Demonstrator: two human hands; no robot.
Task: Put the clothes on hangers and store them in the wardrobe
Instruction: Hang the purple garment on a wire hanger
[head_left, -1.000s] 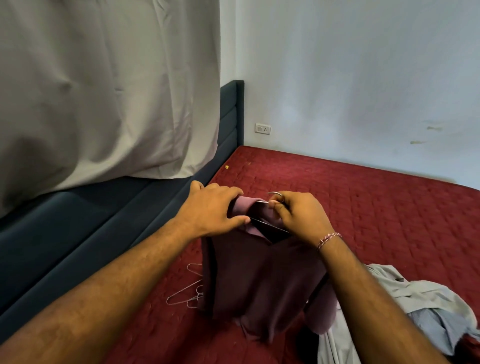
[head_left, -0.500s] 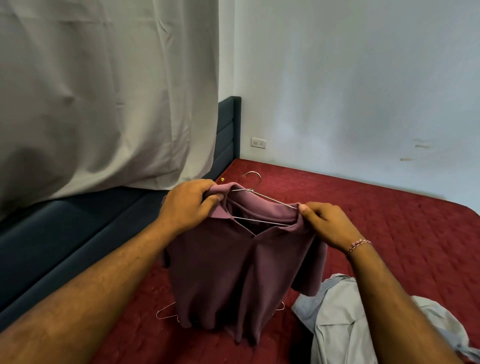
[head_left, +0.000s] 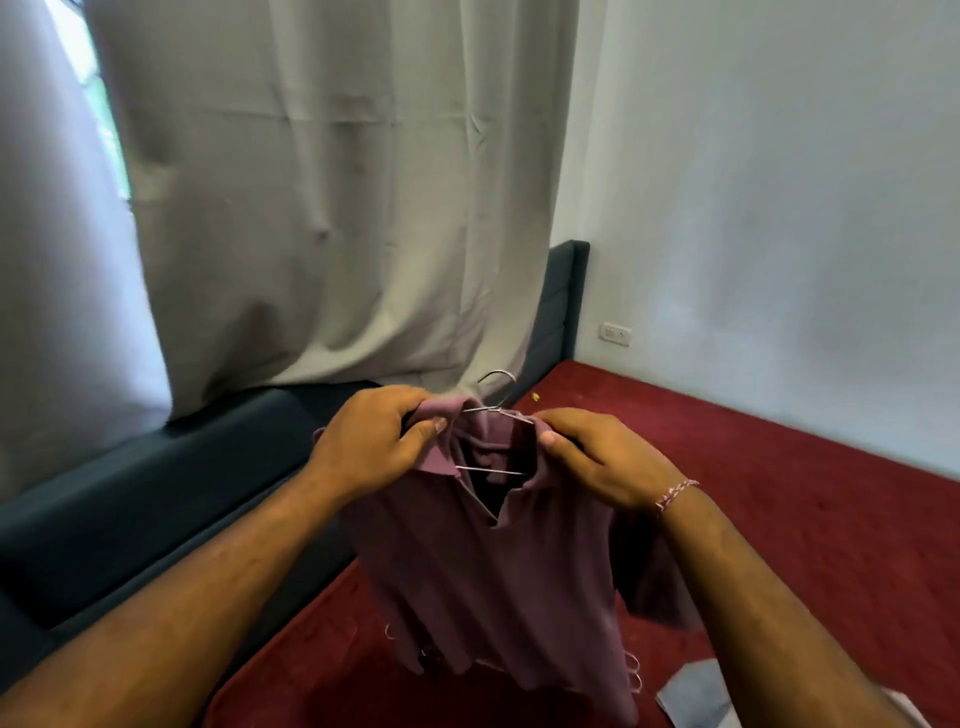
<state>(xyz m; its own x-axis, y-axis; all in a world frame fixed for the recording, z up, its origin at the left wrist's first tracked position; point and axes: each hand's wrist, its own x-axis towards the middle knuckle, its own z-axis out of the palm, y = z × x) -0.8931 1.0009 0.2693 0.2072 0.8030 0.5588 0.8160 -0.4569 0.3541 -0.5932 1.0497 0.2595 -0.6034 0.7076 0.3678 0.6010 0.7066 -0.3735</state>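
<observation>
Head camera view, looking down over a bed with a dark red cover (head_left: 779, 493). Both hands hold a maroon polo shirt (head_left: 493, 582) up in the air above the bed. The left hand (head_left: 374, 447) pinches the collar at one shoulder; the right hand (head_left: 597, 462) pinches the other side. A wire hanger (head_left: 496, 395) now sits inside the neck opening, its hook poking up between the hands. A second ago the shirt was bunched low while the hanger was being fed in; since then it has been lifted and spread. This shirt looks nearly hung. Spare hangers (head_left: 631, 673) and a grey garment (head_left: 696, 696) lie below. No wardrobe is visible.
</observation>
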